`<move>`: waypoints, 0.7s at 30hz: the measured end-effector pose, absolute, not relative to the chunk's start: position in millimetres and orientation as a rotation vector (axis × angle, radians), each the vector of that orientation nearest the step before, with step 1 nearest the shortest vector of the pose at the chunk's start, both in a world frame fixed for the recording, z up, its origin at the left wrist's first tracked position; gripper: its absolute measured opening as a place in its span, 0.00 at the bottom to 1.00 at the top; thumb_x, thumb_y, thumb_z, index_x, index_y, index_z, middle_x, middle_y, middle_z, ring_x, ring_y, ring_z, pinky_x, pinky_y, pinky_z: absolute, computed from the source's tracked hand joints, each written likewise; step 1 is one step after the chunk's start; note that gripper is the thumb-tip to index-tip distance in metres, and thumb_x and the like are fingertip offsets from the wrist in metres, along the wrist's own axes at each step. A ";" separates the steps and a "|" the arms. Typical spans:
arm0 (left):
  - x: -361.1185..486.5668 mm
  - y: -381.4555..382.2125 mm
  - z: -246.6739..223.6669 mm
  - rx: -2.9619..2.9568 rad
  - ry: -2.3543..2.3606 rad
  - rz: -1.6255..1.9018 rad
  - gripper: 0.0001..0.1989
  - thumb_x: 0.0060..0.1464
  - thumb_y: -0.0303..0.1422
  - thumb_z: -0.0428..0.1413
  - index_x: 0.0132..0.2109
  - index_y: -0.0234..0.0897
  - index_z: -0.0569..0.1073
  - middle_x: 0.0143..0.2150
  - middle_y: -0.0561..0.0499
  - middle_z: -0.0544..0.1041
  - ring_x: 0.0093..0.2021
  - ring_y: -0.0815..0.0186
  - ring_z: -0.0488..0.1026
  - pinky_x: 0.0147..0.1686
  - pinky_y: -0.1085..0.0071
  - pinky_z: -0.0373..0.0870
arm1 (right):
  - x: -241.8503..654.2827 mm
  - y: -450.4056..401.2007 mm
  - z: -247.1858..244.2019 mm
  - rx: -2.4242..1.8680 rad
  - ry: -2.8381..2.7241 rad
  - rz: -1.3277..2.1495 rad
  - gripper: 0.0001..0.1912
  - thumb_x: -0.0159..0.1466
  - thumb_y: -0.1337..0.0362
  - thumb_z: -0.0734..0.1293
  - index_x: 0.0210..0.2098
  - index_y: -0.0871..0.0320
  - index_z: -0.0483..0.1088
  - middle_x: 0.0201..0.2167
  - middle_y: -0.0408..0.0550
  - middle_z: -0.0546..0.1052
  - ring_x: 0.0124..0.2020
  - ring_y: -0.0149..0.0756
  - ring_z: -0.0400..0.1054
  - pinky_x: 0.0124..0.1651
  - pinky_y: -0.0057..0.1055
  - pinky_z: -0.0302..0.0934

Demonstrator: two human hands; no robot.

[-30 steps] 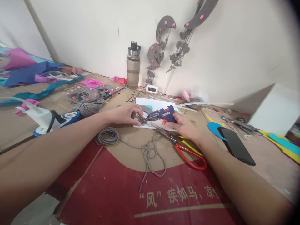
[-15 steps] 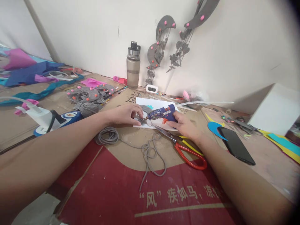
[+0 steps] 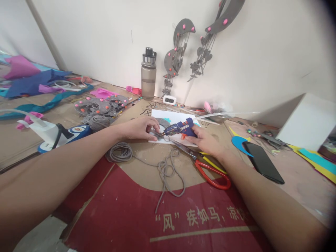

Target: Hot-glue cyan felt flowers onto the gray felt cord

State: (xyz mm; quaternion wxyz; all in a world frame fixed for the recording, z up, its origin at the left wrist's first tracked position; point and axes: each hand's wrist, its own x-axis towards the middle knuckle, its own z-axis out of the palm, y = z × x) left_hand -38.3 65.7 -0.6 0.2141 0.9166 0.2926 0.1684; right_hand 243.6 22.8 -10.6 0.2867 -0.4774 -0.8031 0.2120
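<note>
My right hand [image 3: 203, 140] is wrapped round a blue glue gun [image 3: 183, 128] with a long clear glue stick [image 3: 217, 114] in its back end. The gun's nozzle points left at a gray cord-wrapped piece [image 3: 163, 122] lying on white paper [image 3: 168, 113]. My left hand [image 3: 143, 128] rests at the paper's left side, its fingers closed on the gray piece beside the nozzle. Gray cord [image 3: 119, 152] lies coiled below my left wrist and trails in loops to the right. Red-handled scissors [image 3: 210, 175] lie below the gun, partly over yellow-handled ones [image 3: 211, 163].
A water bottle [image 3: 148, 75] and a small white clock [image 3: 169, 100] stand by the wall. A power strip [image 3: 76, 131] is at left, a black phone [image 3: 265, 162] and white box [image 3: 307, 122] at right. Gray moon-shaped decorations [image 3: 183, 29] hang on the wall.
The glue gun has tilted slightly, its back end lower and a little to the left. My left hand stays almost where it was. The whole view has shifted slightly.
</note>
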 end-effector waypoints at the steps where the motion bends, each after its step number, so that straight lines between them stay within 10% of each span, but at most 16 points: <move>1: -38.4 65.6 -0.4 2.540 0.815 0.465 0.18 0.45 0.44 0.58 0.41 0.37 0.75 0.46 0.47 0.71 0.34 0.69 0.67 0.35 0.73 0.64 | 243.6 22.6 -10.2 -1.273 -2.143 0.572 0.23 0.58 0.64 0.64 0.54 0.52 0.64 0.52 0.44 0.71 0.51 0.42 0.65 0.56 0.43 0.58; 21: -41.1 68.7 -2.9 2.529 0.815 0.476 0.17 0.46 0.43 0.58 0.42 0.38 0.75 0.46 0.48 0.72 0.36 0.68 0.69 0.36 0.72 0.65 | 242.3 21.9 -13.4 -1.282 -2.148 0.564 0.24 0.59 0.63 0.63 0.56 0.52 0.62 0.53 0.46 0.70 0.53 0.42 0.64 0.58 0.44 0.55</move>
